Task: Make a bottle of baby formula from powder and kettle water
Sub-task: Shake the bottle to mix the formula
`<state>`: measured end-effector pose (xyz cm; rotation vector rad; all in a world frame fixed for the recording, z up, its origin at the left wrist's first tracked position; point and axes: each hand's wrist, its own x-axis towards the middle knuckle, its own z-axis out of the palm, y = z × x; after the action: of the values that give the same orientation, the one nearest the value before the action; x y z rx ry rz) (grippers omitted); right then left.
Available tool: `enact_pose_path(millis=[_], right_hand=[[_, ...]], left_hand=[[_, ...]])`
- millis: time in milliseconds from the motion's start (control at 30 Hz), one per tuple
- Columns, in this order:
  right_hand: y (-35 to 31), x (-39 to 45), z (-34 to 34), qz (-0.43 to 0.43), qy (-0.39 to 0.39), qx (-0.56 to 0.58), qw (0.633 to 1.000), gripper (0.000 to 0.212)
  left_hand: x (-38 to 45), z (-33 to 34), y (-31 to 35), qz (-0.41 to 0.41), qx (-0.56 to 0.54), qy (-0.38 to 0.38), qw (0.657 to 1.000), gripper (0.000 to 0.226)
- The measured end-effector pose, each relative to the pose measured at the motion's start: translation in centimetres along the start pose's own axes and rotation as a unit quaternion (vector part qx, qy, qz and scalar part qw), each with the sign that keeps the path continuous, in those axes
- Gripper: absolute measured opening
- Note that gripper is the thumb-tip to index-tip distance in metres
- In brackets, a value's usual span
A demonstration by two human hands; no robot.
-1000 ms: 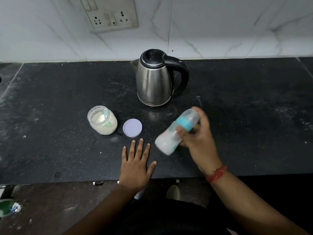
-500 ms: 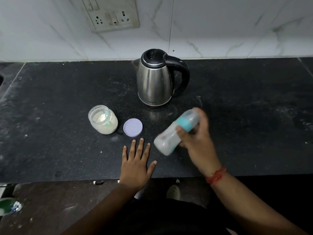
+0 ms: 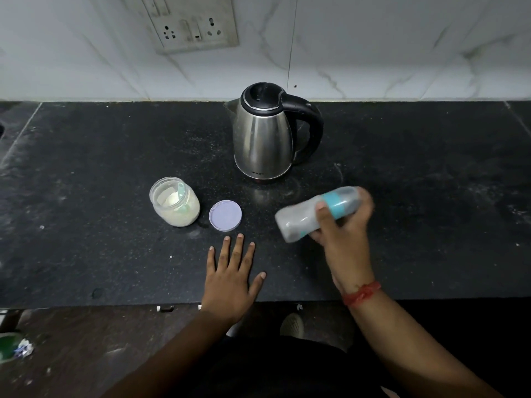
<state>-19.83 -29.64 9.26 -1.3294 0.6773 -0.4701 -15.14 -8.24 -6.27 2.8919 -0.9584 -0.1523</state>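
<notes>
My right hand (image 3: 343, 239) grips a baby bottle (image 3: 301, 216) with a teal collar, held nearly on its side above the counter, base toward the left; it is blurred by motion and holds whitish liquid. My left hand (image 3: 231, 277) lies flat on the black counter with fingers spread, holding nothing. An open glass jar of formula powder (image 3: 175, 202) with a small scoop inside stands to the left. Its lilac lid (image 3: 225, 215) lies beside it. The steel kettle (image 3: 263, 136) with a black handle stands behind, lid closed.
The black stone counter (image 3: 86, 173) runs to a marble wall with a socket plate (image 3: 192, 24). The counter's front edge lies just below my left wrist. Some green and white litter (image 3: 14, 347) sits on the floor at lower left.
The bottle in my right hand has tilted and shifted slightly, its contents blurred as it moves back and forth. My left hand, the jar, lid and kettle have stayed put.
</notes>
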Motion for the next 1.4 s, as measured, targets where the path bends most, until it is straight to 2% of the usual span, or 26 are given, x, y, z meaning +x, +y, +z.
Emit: enact_pose_path(millis=[67, 100, 200, 267, 367, 400, 500, 533, 567, 633, 667, 700, 800, 833, 933, 967, 1000, 1067, 1100, 1133, 1233, 1267, 1367, 1400], right_hand=[[0.4, -0.4, -0.1, 0.006, -0.086, -0.099, 0.991, 0.068], [0.3, -0.3, -0.2, 0.009, -0.088, -0.101, 0.991, 0.068], [-0.6, 0.4, -0.2, 0.014, 0.019, 0.029, 0.999, 0.065], [-0.3, 0.4, 0.0, -0.008, 0.024, 0.024, 0.999, 0.067], [0.5, -0.2, 0.1, 0.003, -0.113, -0.104, 0.988, 0.072], [0.4, 0.0, 0.0, 0.008, -0.115, -0.092, 0.989, 0.072], [-0.7, 0.6, 0.0, 0.007, 0.007, 0.037, 0.999, 0.066], [-0.7, 0.5, 0.0, 0.002, 0.015, 0.044, 0.999, 0.066], [-0.6, 0.3, 0.2, 0.002, -0.012, 0.018, 1.000, 0.067], [-0.3, -0.2, 0.3, 0.027, -0.122, -0.068, 0.990, 0.070], [-0.4, -0.2, 0.3, 0.032, -0.139, -0.076, 0.987, 0.070], [-0.6, 0.0, 0.1, 0.033, -0.120, -0.059, 0.990, 0.068], [-1.2, 0.8, -0.3, 0.020, 0.017, 0.055, 0.998, 0.065], [-1.0, 0.7, -0.4, 0.016, 0.020, 0.053, 0.998, 0.065], [-0.2, -0.1, -0.6, 0.045, -0.114, -0.052, 0.991, 0.067], [0.0, -0.2, -0.7, 0.047, -0.125, -0.055, 0.990, 0.066], [0.0, -0.1, -0.9, 0.042, -0.103, -0.036, 0.993, 0.065], [0.0, -0.1, -0.9, 0.030, -0.004, 0.037, 0.999, 0.063], [0.2, -0.1, -0.9, 0.026, 0.015, 0.052, 0.998, 0.064], [0.5, -0.2, -0.8, 0.023, 0.001, 0.036, 0.999, 0.066], [1.2, -0.5, -0.5, 0.062, -0.138, -0.059, 0.987, 0.068], [1.2, -0.3, -0.6, 0.064, -0.130, -0.045, 0.988, 0.066], [0.3, 0.4, -0.5, 0.038, 0.015, 0.052, 0.998, 0.061], [0.3, 0.5, -0.4, 0.031, 0.031, 0.060, 0.997, 0.063]], left_hand=[[0.0, 0.0, -0.1, 0.002, 0.002, 0.002, 1.000, 0.073], [0.0, 0.0, 0.0, 0.003, 0.001, 0.007, 1.000, 0.073], [0.0, 0.1, 0.0, 0.004, -0.001, 0.015, 1.000, 0.072], [0.0, 0.3, 0.0, 0.004, -0.002, 0.021, 1.000, 0.072], [0.0, 0.3, -0.1, 0.009, -0.002, 0.022, 1.000, 0.072], [0.0, 0.3, -0.1, 0.008, -0.001, 0.022, 1.000, 0.072], [0.0, 0.2, 0.0, 0.002, 0.000, 0.020, 1.000, 0.072], [0.0, 0.2, 0.1, 0.002, 0.001, 0.020, 1.000, 0.072], [0.0, 0.2, 0.0, 0.002, 0.001, 0.020, 1.000, 0.072], [0.0, 0.3, -0.1, 0.006, -0.001, 0.023, 1.000, 0.071], [0.0, 0.3, -0.1, 0.006, -0.001, 0.025, 1.000, 0.071], [-0.1, 0.3, -0.1, 0.005, -0.001, 0.025, 1.000, 0.071], [-0.1, 0.3, 0.0, 0.002, 0.002, 0.023, 1.000, 0.072], [0.0, 0.3, 0.0, 0.001, 0.002, 0.024, 1.000, 0.072], [0.0, 0.2, 0.0, 0.002, 0.004, 0.021, 1.000, 0.072], [0.0, 0.2, -0.1, 0.002, 0.004, 0.022, 1.000, 0.072], [0.0, 0.2, -0.1, 0.001, 0.004, 0.022, 1.000, 0.072], [0.0, 0.3, 0.0, 0.001, 0.002, 0.024, 1.000, 0.072], [0.0, 0.3, 0.0, 0.000, 0.003, 0.025, 1.000, 0.072], [0.0, 0.4, 0.0, 0.000, 0.004, 0.026, 1.000, 0.072], [-0.1, 0.4, -0.2, 0.005, 0.003, 0.026, 1.000, 0.072], [0.0, 0.4, -0.2, 0.004, 0.003, 0.027, 1.000, 0.072], [0.0, 0.4, -0.1, 0.000, 0.004, 0.023, 1.000, 0.072], [0.0, 0.4, -0.1, 0.001, 0.005, 0.024, 1.000, 0.072]])
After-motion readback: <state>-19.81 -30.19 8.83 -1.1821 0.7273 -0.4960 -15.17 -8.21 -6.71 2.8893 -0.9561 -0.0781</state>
